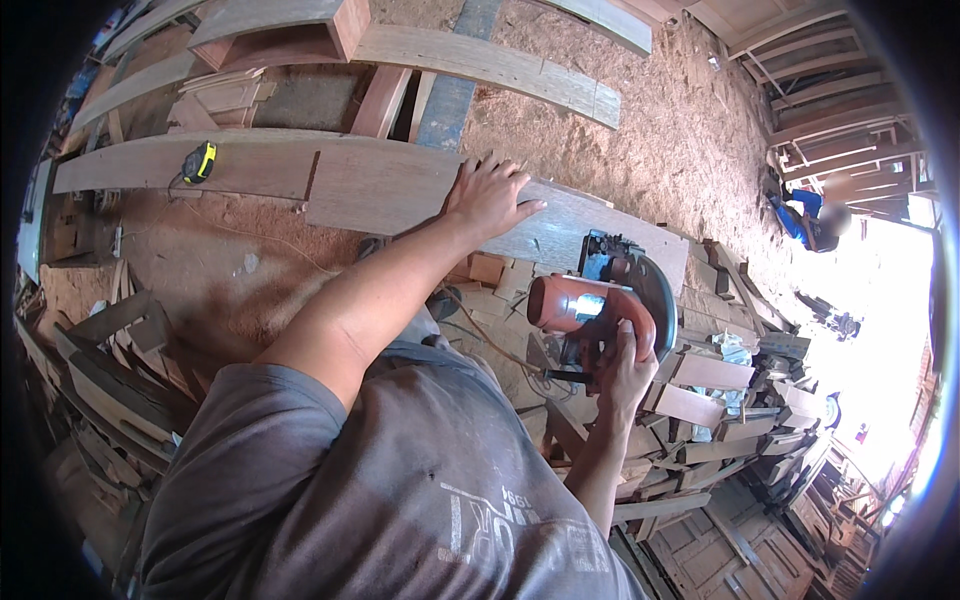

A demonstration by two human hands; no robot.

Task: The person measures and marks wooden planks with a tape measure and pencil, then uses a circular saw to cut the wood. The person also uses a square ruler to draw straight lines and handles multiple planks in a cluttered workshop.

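My right hand (625, 372) is wrapped round the rear handle of an orange-red circular saw (575, 303). The saw sits at the near edge of a long wooden board (375, 185), close to its right end, with its dark base over the wood. Where the blade meets the board is hidden. My left hand (487, 198) lies on the same board to the left of the saw, fingers stretched toward the far edge and thumb out to the right. On a second board (250, 165), butted near the left end of the first, rests a yellow and black tape measure (199, 162).
Another plank (480, 68) lies parallel beyond, with a box-like wooden frame (280, 30) at the far left. A cord (485, 338) runs near the saw. Offcuts (715, 375) are heaped at the right. Sawdust covers the ground; a person in blue (800, 220) is farther off.
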